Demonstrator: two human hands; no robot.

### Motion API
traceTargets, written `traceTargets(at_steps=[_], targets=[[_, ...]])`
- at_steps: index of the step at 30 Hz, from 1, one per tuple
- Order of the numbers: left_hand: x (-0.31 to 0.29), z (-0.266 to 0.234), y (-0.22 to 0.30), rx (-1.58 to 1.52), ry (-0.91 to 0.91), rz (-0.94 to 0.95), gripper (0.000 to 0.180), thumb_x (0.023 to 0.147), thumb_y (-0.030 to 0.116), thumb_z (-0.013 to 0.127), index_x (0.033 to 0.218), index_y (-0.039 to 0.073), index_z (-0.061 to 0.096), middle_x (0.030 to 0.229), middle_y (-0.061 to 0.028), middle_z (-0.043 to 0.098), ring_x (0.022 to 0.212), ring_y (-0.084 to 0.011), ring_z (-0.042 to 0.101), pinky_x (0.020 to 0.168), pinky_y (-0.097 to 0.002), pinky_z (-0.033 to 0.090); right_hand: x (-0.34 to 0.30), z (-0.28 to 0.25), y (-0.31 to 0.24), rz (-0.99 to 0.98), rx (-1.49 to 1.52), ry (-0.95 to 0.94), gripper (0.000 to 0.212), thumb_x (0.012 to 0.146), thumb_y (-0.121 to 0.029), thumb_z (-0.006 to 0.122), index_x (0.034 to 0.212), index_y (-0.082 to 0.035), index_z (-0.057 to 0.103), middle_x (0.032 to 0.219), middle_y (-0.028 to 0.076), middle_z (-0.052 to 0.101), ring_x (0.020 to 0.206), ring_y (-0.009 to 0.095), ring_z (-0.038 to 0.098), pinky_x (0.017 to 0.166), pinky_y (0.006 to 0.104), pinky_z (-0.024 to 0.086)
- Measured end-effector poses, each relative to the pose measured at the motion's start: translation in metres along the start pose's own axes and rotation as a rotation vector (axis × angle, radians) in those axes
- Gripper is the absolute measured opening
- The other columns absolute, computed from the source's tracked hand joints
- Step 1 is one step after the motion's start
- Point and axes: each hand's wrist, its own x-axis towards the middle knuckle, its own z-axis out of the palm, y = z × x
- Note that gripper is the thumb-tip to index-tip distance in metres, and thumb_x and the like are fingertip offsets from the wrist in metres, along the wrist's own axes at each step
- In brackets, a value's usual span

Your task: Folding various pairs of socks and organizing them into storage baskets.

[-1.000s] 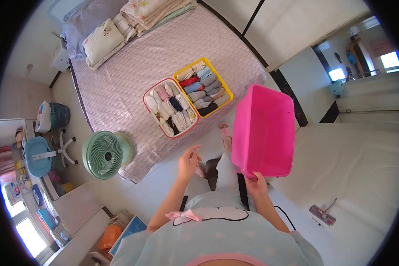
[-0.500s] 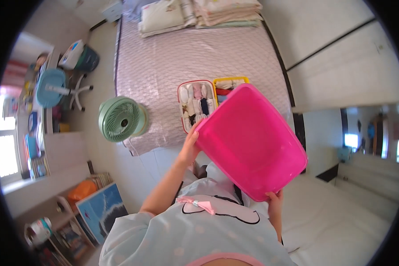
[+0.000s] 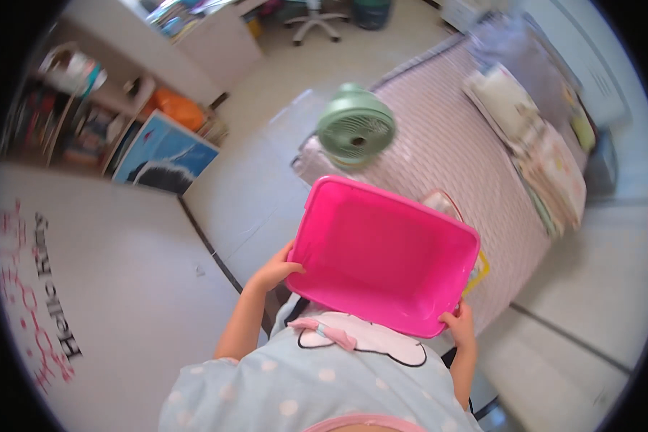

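Note:
A large pink plastic basin point(image 3: 381, 248) is held up in front of my body, its hollow side facing me and nothing inside. My left hand point(image 3: 275, 271) grips its left rim, thumb over the edge. At the lower right corner, my right hand point(image 3: 459, 322) closes on the rim in the same way. Behind the basin, on the bed, the edge of a red-rimmed white box point(image 3: 445, 201) and a yellow-rimmed box point(image 3: 477, 273) peek out; their contents are mostly hidden.
Beyond the basin is the bed point(image 3: 439, 122), with a green fan point(image 3: 356, 129) by its corner and folded bedding point(image 3: 547, 158) on it. To the left stand a bookshelf point(image 3: 86, 122), a blue painting point(image 3: 167, 155) and a white board point(image 3: 115, 266). Pale cabinets point(image 3: 576, 309) line the right.
My view has turned to the left, bringing the white board into sight. The basin has turned with me and now sits more level, covering most of the two boxes. Both hands still hold it.

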Motion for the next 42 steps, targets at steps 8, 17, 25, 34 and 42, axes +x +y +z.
traceTargets(at_steps=[8, 17, 25, 34, 42], targets=[[-0.094, -0.050, -0.082, -0.236, 0.393, 0.085, 0.075, 0.076, -0.005, 0.052, 0.150, 0.003, 0.045, 0.124, -0.0056, 0.062, 0.108, -0.0152, 0.059, 0.091, -0.0277, 0.048, 0.088, 0.095, -0.058, -0.398, -0.580, -0.296, 0.048, 0.085, -0.011, 0.067, 0.131, 0.001, 0.060, 0.097, 0.015, 0.075, 0.085, 0.020, 0.072, 0.075, 0.0341, 0.055], [-0.151, 0.113, -0.245, -0.802, 0.959, 0.001, 0.082, 0.071, -0.005, 0.055, 0.152, 0.001, 0.041, 0.124, -0.0087, 0.061, 0.099, -0.0160, 0.062, 0.074, -0.0268, 0.053, 0.142, 0.165, -0.068, -0.747, -0.764, -0.665, 0.063, 0.094, -0.012, 0.062, 0.153, -0.012, 0.040, 0.124, 0.029, 0.066, 0.116, 0.043, 0.066, 0.098, 0.0443, 0.051], [-0.129, 0.216, -0.340, -1.101, 1.170, -0.034, 0.027, 0.073, -0.002, 0.058, 0.101, -0.001, 0.059, 0.085, -0.0052, 0.063, 0.071, -0.0144, 0.061, 0.060, -0.0297, 0.050, 0.146, 0.244, -0.036, -0.662, -0.951, -0.880, 0.062, 0.094, -0.004, 0.056, 0.153, -0.011, 0.039, 0.141, 0.025, 0.058, 0.133, 0.040, 0.055, 0.108, 0.0415, 0.045], [-0.075, 0.223, -0.527, -1.453, 1.414, 0.092, 0.029, 0.071, -0.002, 0.059, 0.099, 0.001, 0.061, 0.083, -0.0027, 0.062, 0.073, -0.0166, 0.060, 0.065, -0.0297, 0.047, 0.121, 0.367, 0.135, -0.825, -0.947, -1.102, 0.059, 0.093, 0.007, 0.050, 0.148, -0.015, 0.050, 0.130, 0.022, 0.065, 0.118, 0.037, 0.064, 0.100, 0.0398, 0.049], [-0.035, 0.220, -0.605, -1.530, 1.473, 0.057, 0.020, 0.073, -0.001, 0.059, 0.091, 0.003, 0.062, 0.076, -0.0023, 0.061, 0.070, -0.0143, 0.058, 0.059, -0.0297, 0.044, 0.148, 0.413, 0.241, -0.898, -0.961, -1.149, 0.054, 0.101, -0.003, 0.055, 0.153, -0.018, 0.046, 0.146, 0.016, 0.057, 0.124, 0.029, 0.062, 0.102, 0.0347, 0.048]])
